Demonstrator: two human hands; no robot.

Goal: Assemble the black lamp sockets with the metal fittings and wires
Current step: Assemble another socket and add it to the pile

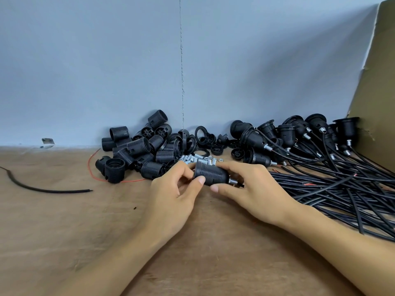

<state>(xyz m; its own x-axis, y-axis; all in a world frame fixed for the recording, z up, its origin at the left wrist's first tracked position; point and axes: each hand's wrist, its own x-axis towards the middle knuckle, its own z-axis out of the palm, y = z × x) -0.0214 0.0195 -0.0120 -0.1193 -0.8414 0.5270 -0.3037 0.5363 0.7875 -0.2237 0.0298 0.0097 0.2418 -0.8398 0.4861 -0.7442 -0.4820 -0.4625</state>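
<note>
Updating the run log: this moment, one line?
left hand: grips socket | right hand: grips socket's fitting end | loose fittings: behind

Open table (74, 231) lies near you and left, crossed by one loose cable (42, 189). Far off, sockets (136, 147) and fittings (192, 158) line the wall (106, 71); wires (333, 189) and cardboard (380, 92) block your right.

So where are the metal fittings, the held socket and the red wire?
metal fittings (193, 158), head view, middle of the pile.
held socket (213, 174), head view, ribbed body.
red wire (89, 165), head view, left bend.
</note>
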